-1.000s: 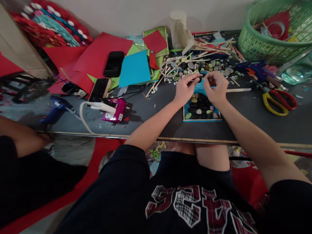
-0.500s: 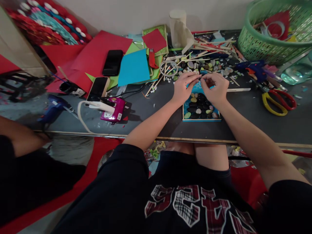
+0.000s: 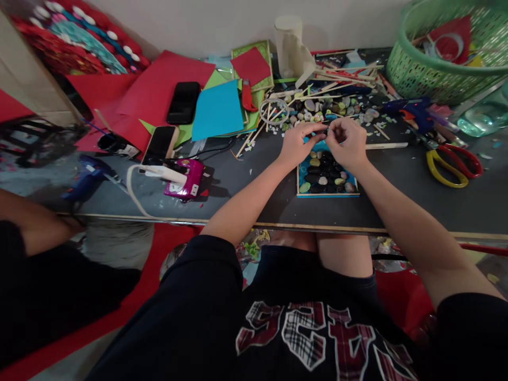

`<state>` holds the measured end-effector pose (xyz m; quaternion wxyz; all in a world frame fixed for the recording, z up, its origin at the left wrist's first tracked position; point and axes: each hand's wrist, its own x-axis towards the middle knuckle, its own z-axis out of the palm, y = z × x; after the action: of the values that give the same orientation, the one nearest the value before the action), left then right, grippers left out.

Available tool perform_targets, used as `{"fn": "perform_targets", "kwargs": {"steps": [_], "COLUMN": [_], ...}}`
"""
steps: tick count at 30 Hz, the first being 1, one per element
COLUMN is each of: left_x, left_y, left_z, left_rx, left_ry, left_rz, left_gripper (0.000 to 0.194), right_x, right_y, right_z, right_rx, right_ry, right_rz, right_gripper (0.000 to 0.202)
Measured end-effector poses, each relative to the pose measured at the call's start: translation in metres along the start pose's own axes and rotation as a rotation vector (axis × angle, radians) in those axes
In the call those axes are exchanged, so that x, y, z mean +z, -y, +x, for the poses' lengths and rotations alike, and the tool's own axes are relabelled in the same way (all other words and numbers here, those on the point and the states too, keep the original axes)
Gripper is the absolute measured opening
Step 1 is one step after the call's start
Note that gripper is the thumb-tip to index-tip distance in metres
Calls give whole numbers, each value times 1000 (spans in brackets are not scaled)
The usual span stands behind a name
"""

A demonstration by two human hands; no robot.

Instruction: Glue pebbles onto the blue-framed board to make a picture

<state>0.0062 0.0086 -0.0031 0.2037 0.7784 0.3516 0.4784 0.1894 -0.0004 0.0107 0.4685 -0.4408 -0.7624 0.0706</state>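
Note:
Near the table's front edge lies a small blue panel [image 3: 303, 170] with a pale stick border, bearing rows of black, white and greenish pebbles [image 3: 323, 180]. Over its far end my left hand [image 3: 298, 143] and my right hand [image 3: 347, 140] meet, fingertips almost touching. A small dark object [image 3: 326, 131] shows between them, pinched by my left fingers. The fingers of my right hand are pressed together at its other side; what they grip is too small to make out. Behind the hands lies a heap of loose pebbles [image 3: 309, 106].
A green basket [image 3: 413, 66], scissors [image 3: 448, 172] and a blue glue gun [image 3: 423, 119] are at the right. To the left are coloured papers [image 3: 218, 110], phones [image 3: 183, 103] and a purple power socket [image 3: 190, 180]. A person's arm [image 3: 32, 222] rests at the far left.
Both hands have shifted slightly, my right hand a little to the left. The small dark object between the fingertips is now easier to see.

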Motion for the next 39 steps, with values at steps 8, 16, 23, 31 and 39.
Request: {"fn": "perform_targets", "kwargs": {"steps": [8, 16, 23, 31, 39], "left_x": [9, 17, 9, 10, 12], "left_y": [10, 9, 25, 18, 15], "left_z": [3, 3, 5, 5, 0], "left_rx": [-82, -159, -132, -197, -186], "left_ry": [-10, -49, -98, -36, -41], "left_rz": [-230, -379, -362, -409, -400], "left_gripper": [37, 43, 49, 48, 42], "right_x": [9, 9, 0, -9, -11], "right_y": [-6, -5, -5, 14, 22], "right_z": [-2, -1, -3, -1, -2], "right_rx": [76, 130, 107, 15, -2], "right_ry": [68, 111, 62, -44, -43], "right_rz": [195, 267, 265, 87, -32], "right_gripper": [35, 53, 56, 40, 37]}}
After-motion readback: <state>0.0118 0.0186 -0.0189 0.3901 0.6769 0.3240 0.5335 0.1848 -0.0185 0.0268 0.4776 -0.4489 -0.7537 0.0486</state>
